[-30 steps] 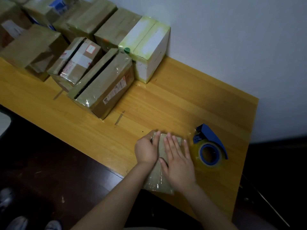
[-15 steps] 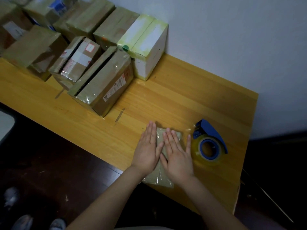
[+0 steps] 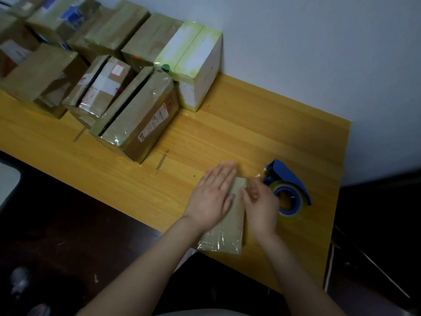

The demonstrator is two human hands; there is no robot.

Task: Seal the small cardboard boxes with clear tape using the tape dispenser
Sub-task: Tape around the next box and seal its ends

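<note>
My left hand (image 3: 213,197) lies flat, fingers straight, on the small box (image 3: 227,233), which runs lengthwise away from me at the near edge of the bench (image 3: 227,124), while my right hand (image 3: 259,206), fingers curled on I cannot tell what, is nearer the tape dispenser (image 3: 288,190) just to its right.

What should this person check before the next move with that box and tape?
1. Is the box steadied? ok: the left hand lies flat on it.
2. Is the dispenser in reach? ok: it sits beside the right hand.
3. Is the right hand free? cannot tell: its fingers are blurred.
4. Is the tape cut free of the dispenser? cannot tell.
5. Is the box well on the table? not ok: its near end reaches the front edge.
</note>
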